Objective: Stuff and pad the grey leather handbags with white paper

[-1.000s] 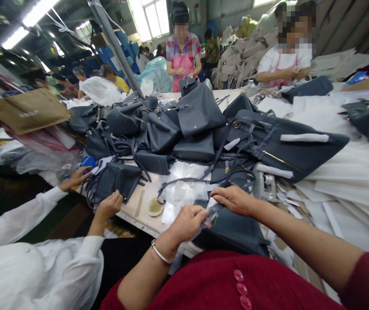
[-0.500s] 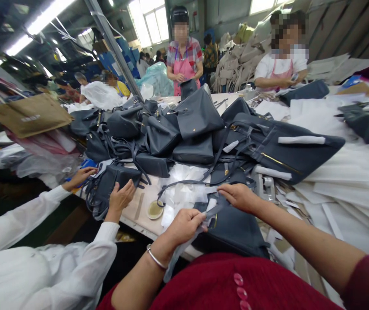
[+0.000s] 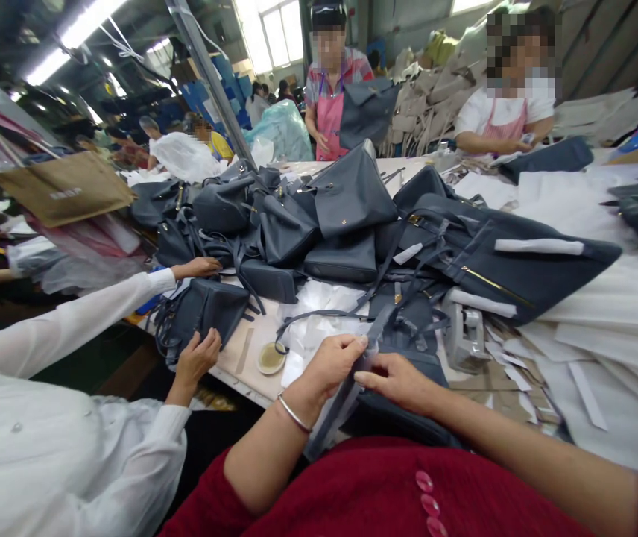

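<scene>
A dark blue-grey bag strap (image 3: 330, 424), with thin clear or whitish wrapping along it, runs up from my lap over the table edge. My left hand (image 3: 333, 367), a silver bangle at its wrist, is closed round the strap, thumb and forefinger at the upper end. Close beside it my right hand (image 3: 402, 382) pinches the strap's wrapped edge, thumb toward the left hand. Under and behind both hands lies a dark blue-grey bag (image 3: 408, 418), partly hidden by my arms. White tissue paper (image 3: 319, 298) sits just beyond the left hand.
A pile of similar bags (image 3: 346, 201) fills the table's middle. A tape dispenser (image 3: 466, 339) stands right of my hands, near white sheets (image 3: 621, 298). At left are a small round dish (image 3: 270, 358) and a co-worker's hand (image 3: 199, 362) on another bag. Two people stand across the table.
My right hand has come down and left, beside my left hand, which has risen slightly. The co-worker's far hand has reached toward the pile. A person across the table now holds up a bag.
</scene>
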A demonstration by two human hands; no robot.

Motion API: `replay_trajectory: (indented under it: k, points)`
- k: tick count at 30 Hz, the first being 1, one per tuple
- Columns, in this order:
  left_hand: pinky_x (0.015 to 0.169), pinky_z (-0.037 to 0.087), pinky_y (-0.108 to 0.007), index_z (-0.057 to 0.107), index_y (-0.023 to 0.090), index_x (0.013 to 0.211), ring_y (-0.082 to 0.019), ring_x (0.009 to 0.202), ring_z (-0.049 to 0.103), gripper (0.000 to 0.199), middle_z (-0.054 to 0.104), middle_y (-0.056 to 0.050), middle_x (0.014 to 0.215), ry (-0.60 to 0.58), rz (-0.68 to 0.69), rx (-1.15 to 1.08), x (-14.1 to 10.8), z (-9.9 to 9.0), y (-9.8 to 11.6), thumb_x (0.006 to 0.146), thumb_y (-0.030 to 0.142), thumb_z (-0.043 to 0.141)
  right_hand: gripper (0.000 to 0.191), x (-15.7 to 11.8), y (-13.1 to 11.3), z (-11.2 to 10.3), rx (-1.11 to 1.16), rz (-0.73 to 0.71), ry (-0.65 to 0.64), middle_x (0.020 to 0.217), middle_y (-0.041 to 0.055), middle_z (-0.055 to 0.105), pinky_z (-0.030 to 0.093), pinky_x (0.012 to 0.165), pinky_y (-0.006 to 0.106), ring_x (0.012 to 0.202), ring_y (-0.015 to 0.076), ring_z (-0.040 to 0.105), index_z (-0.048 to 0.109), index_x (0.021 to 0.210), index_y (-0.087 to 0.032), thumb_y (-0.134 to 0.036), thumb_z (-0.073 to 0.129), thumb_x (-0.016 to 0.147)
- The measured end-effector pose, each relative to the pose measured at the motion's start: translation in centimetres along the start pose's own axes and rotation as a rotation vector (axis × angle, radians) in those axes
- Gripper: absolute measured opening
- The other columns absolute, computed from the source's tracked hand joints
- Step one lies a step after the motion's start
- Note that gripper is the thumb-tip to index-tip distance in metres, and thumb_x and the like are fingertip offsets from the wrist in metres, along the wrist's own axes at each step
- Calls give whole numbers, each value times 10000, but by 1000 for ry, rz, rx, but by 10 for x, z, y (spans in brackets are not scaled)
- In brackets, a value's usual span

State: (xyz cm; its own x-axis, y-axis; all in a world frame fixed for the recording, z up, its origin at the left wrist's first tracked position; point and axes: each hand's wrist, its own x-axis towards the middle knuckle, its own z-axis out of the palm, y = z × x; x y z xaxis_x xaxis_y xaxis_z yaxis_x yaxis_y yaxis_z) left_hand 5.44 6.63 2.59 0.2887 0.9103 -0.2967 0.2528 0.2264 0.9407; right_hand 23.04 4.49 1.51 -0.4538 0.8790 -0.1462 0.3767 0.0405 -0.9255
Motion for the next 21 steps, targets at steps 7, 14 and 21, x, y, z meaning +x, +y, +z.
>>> replay_trajectory:
  k: [7,14,21]
  points:
    - [761,499,-305,734,114,824,-183,728,653,495,724,-82,779,-408,-88,-27,-18,-23,2,841,591,602,515,20,0,-40,293,141,386,450,-34,418,243,419,236,426,92,330,533,571,-184,-640,589,803]
    - [676,503,-274,747,96,811,-179,704,666,498,754,-114,805,-234,-34,46,-13,-10,5,879,548,548,532,17,-7,-19,98,-20,236,468,-12,474,320,448,239,464,110,408,543,517,-181,-595,536,852]
    - [679,472,-238,764,130,831,-153,708,638,400,755,-64,812,-339,4,172,-15,-25,-6,892,468,557,494,27,-7,-74,70,76,510,440,7,522,332,442,260,419,121,440,575,539,-179,-576,612,831]
